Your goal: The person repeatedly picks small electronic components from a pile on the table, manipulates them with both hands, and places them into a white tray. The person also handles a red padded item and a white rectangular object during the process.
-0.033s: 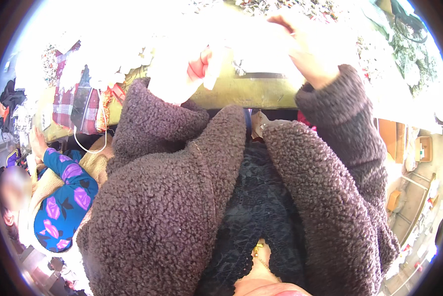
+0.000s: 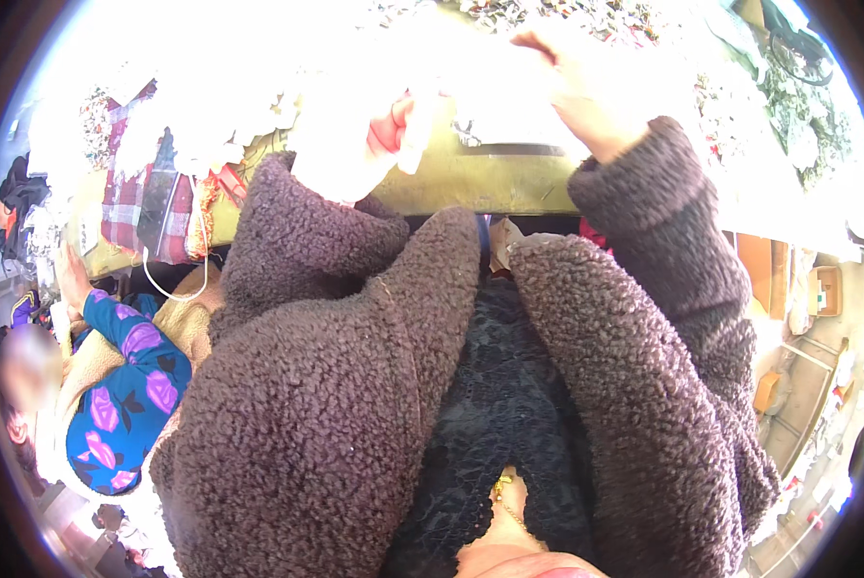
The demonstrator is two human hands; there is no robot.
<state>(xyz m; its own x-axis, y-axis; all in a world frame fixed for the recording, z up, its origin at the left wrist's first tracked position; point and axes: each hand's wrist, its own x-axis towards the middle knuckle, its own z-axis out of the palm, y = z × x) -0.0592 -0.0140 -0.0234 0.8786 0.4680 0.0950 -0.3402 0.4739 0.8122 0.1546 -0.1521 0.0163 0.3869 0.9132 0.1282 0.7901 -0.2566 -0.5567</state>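
Strong glare bleaches much of the tabletop around both hands. My left hand point(image 2: 382, 140) is over the near part of the yellowish table point(image 2: 437, 188), its fingers curled inward; whatever they may hold is lost in the white. Farther forward on the right, my right hand point(image 2: 594, 91) reaches across the table, bent a little toward the left. Its fingertips fade into the brightness, so I cannot see whether they hold anything. A dark flat strip point(image 2: 515, 149) lies on the table between the hands, close to the front edge.
Heaps of small scraps point(image 2: 567, 14) lie at the back, with greenish material point(image 2: 803, 106) at far right. On the left are a plaid cloth point(image 2: 124, 207), a white cord point(image 2: 177, 294) and a co-worker's flowered sleeve point(image 2: 129, 385). Cardboard boxes point(image 2: 824, 291) stand at right.
My right hand and its sleeve have shifted slightly to the left and forward. My left hand stays nearly where it was, fingers still curled.
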